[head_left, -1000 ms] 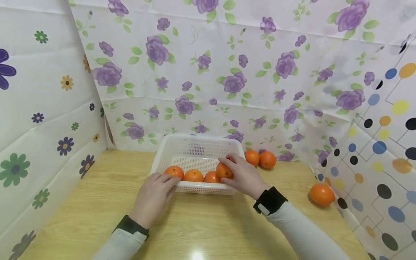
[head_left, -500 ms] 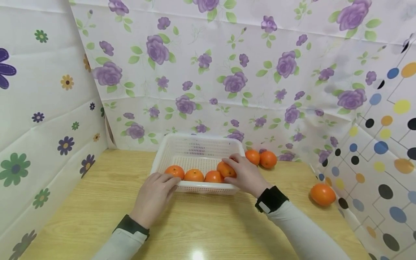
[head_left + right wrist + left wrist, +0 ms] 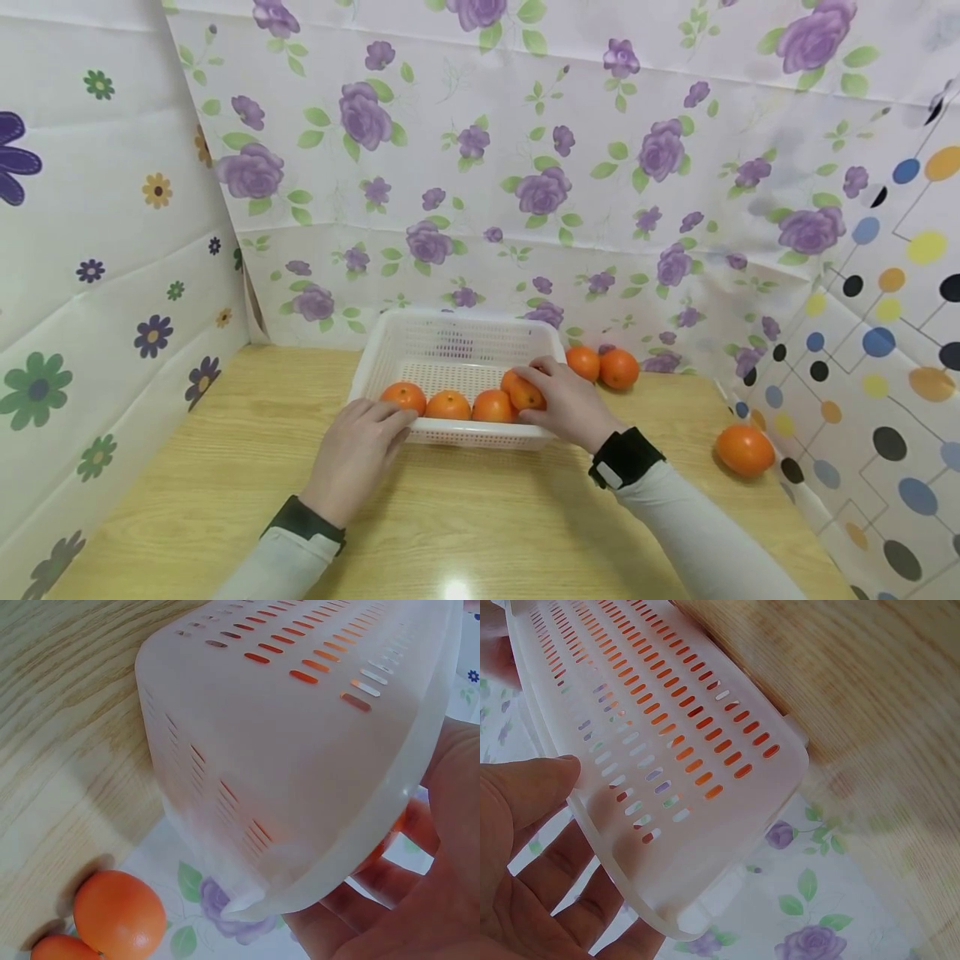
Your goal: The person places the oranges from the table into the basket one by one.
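A white perforated plastic basket (image 3: 461, 433) stands on the table against the back cloth. My left hand (image 3: 357, 457) grips its front-left rim; in the left wrist view the thumb (image 3: 536, 787) lies outside the wall and the fingers reach over the rim. Along the inside of the front wall sit three oranges, the left orange (image 3: 403, 397), the middle orange (image 3: 447, 405) and the right orange (image 3: 492, 407). My right hand (image 3: 573, 404) reaches in at the right end and holds another orange (image 3: 521, 390), raised slightly against the right one. That fruit is mostly hidden in the right wrist view.
Two oranges, the nearer orange (image 3: 582, 363) and the farther orange (image 3: 619, 368), lie just right of the basket by the back cloth. A single orange (image 3: 743, 450) rests near the right wall. Patterned cloth walls (image 3: 480, 167) border the wooden table (image 3: 465, 517).
My right hand has shifted slightly right with the orange since a second ago, then stayed nearly still. The left hand keeps its place on the rim.
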The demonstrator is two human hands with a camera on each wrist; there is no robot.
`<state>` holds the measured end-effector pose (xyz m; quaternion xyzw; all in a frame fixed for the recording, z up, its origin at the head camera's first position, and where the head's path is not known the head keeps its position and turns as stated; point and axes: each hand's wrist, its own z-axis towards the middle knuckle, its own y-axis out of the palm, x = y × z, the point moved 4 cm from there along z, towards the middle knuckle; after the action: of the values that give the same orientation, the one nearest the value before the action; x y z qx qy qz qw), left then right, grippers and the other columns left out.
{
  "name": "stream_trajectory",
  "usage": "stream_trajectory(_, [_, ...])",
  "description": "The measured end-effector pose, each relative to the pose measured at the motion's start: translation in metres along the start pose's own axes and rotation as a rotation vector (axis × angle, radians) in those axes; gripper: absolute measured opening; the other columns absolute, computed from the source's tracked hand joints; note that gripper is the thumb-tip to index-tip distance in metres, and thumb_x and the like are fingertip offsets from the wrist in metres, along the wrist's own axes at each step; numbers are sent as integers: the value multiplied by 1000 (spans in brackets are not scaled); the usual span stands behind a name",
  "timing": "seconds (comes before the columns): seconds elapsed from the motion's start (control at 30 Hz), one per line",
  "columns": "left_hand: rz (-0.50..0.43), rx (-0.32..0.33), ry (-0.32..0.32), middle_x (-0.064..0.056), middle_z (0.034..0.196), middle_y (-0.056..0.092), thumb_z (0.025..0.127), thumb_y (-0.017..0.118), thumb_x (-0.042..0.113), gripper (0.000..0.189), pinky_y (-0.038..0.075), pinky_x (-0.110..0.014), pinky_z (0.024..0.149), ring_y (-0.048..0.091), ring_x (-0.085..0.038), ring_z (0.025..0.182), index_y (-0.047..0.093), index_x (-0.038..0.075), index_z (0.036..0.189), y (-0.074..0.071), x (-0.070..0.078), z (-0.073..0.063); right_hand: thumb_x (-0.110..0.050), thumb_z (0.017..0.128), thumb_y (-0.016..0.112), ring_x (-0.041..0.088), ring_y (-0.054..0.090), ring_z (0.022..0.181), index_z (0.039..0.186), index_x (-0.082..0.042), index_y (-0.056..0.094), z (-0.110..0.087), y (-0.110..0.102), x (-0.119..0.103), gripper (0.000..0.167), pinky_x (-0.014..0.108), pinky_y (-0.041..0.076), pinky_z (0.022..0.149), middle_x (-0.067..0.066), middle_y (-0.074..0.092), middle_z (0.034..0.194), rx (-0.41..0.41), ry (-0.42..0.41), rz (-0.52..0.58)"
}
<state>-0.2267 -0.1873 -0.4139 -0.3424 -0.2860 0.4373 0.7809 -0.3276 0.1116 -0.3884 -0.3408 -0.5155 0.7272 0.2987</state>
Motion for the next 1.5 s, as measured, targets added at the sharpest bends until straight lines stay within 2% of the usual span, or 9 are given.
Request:
stream_trajectory(0.2, [-2,1,-2,-4,114,80,89,94,9,31,58,-44,93,69,-27,100,84,15,118,-1,1,1,-32,92,94,30,64,105,150,-13,67,1,0,1,67,47,61,96,13,62,136,-26,-7,7])
stream_trajectory(0.37, [1,-9,-9,-4,114,80,90,94,10,31,58,-44,94,68,-27,101,84,15,119,-1,1,1,-36,92,93,27,65,104,151,-12,66,2,1,5,69,45,61,96,12,63,136,-58,2,-11])
stream_trajectory(0.63, [10,-13,-7,-4,115,80,90,94,11,31,58,-44,93,69,-27,101,84,15,119,0,1,0,-40,93,92,28,65,110,155,-16,64,5,7,10,72,46,61,101,12,62,141,-103,30,-17])
stream_trajectory(0.87, [3,-14,-14,-4,115,80,90,94,11,31,58,-44,94,69,-27,101,84,15,119,0,1,0,-37,94,91,31,65,120,155,-17,64,3,6,8,70,49,58,107,13,61,146,-98,37,11])
stream_trajectory(1.0, [-5,2,-1,-4,114,80,90,94,10,30,58,-44,92,69,-27,100,84,14,118,0,0,1,-31,95,91,34,64,125,155,-15,64,1,5,7,67,51,56,110,14,61,148,-73,18,23])
stream_trajectory(1.23, [-11,27,17,-4,112,80,89,95,10,30,58,-43,90,69,-27,98,84,14,117,0,0,1,-33,97,89,38,61,133,152,-13,66,-8,2,12,63,55,53,113,15,61,149,4,-25,50])
stream_trajectory(1.5, [-12,22,13,-4,112,80,89,94,9,30,58,-44,91,69,-27,99,84,14,117,0,0,0,-37,101,83,40,61,134,149,-8,68,-24,-6,26,57,58,55,110,17,64,146,132,-28,-3])
